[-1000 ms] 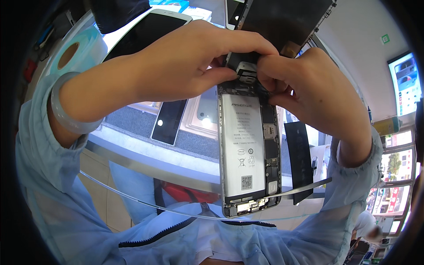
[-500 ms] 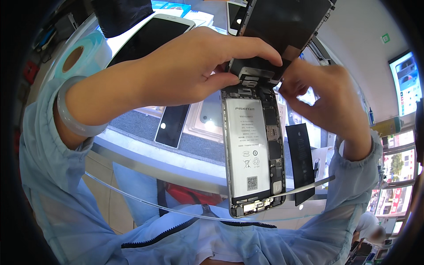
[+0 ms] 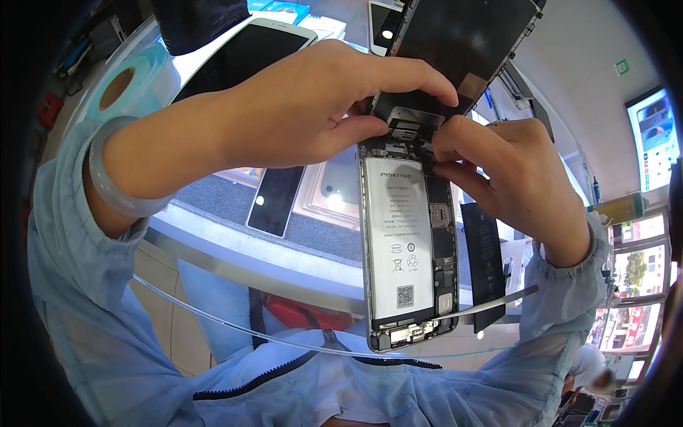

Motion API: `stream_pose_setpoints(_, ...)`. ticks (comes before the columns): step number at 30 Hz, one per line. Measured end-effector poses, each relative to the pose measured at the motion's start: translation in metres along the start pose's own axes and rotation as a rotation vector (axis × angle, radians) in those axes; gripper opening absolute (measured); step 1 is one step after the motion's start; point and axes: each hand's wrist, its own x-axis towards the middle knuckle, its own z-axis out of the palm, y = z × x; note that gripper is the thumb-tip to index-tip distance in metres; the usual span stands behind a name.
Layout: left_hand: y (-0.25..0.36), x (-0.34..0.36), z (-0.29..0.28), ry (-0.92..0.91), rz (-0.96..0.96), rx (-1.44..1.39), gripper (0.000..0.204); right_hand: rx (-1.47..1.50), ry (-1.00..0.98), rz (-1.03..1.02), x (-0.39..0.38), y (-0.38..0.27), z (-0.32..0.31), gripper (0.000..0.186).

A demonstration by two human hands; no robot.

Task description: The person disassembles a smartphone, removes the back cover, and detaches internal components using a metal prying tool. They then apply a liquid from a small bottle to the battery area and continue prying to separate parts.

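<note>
An opened smartphone (image 3: 442,242) lies in front of me, a white battery (image 3: 398,206) filling its left side. Its dark screen assembly (image 3: 462,43) is raised at the top end. My left hand (image 3: 306,99) closes around the lower part of that screen, thumb at the left edge and index finger bent over its back. Beside it, my right hand (image 3: 519,164) pinches at the phone's upper right corner by the connectors; its fingertips hide whatever they hold. A loose black battery (image 3: 485,256) rests to the phone's right. A thin metal strip-like tool (image 3: 498,302) crosses its lower end.
Beyond my left forearm are a roll of clear film (image 3: 156,78) and a large white-framed phone (image 3: 242,60). A smaller phone (image 3: 274,203) lies on the grey mat (image 3: 213,203). At the far right hangs a wall screen (image 3: 654,135); another person (image 3: 587,366) is at lower right.
My right hand has moved left and slightly down, its fingertips now at the phone's upper corner. My left hand keeps its hold on the raised screen.
</note>
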Motion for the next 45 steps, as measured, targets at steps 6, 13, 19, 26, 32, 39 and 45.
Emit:
stream_pose_setpoints(6,-0.001,0.002,0.001,0.008,0.01,0.004,0.053,-0.031,-0.024,0.012,0.004,-0.003,-0.003,0.02)
stream_pose_setpoints(13,-0.001,0.001,0.0,-0.007,-0.009,-0.003,0.053,-0.088,0.067,-0.157,-0.001,-0.006,0.006,0.017)
stream_pose_setpoints(19,-0.001,0.002,-0.002,0.003,-0.001,-0.017,0.053,-0.034,0.061,-0.122,0.001,0.004,-0.003,0.02)
stream_pose_setpoints(26,-0.006,-0.001,0.003,0.096,0.154,0.037,0.052,-0.031,0.23,-0.054,-0.001,0.017,-0.008,0.018)
stream_pose_setpoints(32,-0.007,0.001,-0.014,0.356,0.041,0.222,0.053,-0.013,0.387,0.065,-0.008,0.025,-0.039,0.019)
stream_pose_setpoints(39,-0.029,-0.011,-0.075,0.389,-0.06,0.649,0.062,0.023,0.448,0.122,-0.018,0.01,-0.074,0.023)
stream_pose_setpoints(45,-0.005,-0.019,-0.079,0.35,-0.219,0.712,0.057,0.07,0.457,0.21,-0.038,-0.022,-0.096,0.025)
